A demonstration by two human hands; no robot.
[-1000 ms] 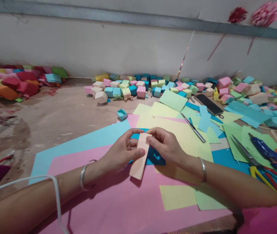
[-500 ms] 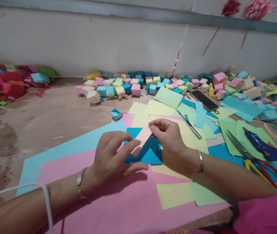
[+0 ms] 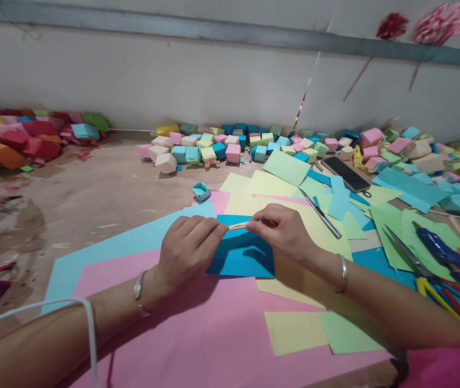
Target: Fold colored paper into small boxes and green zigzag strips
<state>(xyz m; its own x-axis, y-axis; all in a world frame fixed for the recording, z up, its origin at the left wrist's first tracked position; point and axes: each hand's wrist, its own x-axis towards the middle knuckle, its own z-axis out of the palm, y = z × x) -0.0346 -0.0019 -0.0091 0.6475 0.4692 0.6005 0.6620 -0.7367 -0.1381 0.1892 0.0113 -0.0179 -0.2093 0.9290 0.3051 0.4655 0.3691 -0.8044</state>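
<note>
A narrow peach paper strip (image 3: 237, 226), seen nearly edge-on with layers showing, spans the gap between my hands. My left hand (image 3: 191, 245) pinches its left end, fingers folded together. At the other end, my right hand (image 3: 280, 229) grips it between thumb and fingertips. Directly beneath lies a dark blue paper sheet (image 3: 241, 258), on top of a large pink sheet (image 3: 181, 334) and a light blue sheet (image 3: 104, 248). Beyond my left hand sits a small open blue paper box (image 3: 201, 191).
Several small paper boxes (image 3: 233, 153) line the wall. To the right lie a craft knife (image 3: 321, 214), a phone (image 3: 346, 174), scissors (image 3: 413, 258) and a blue glue gun (image 3: 448, 256). Bright coloured paper pieces (image 3: 31, 143) are heaped at far left. A white cable (image 3: 90, 323) crosses my left forearm.
My left hand has closed from spread fingers onto the left end of the peach strip. The strip has turned from slanted and flat-facing to level and edge-on. The view has shifted slightly.
</note>
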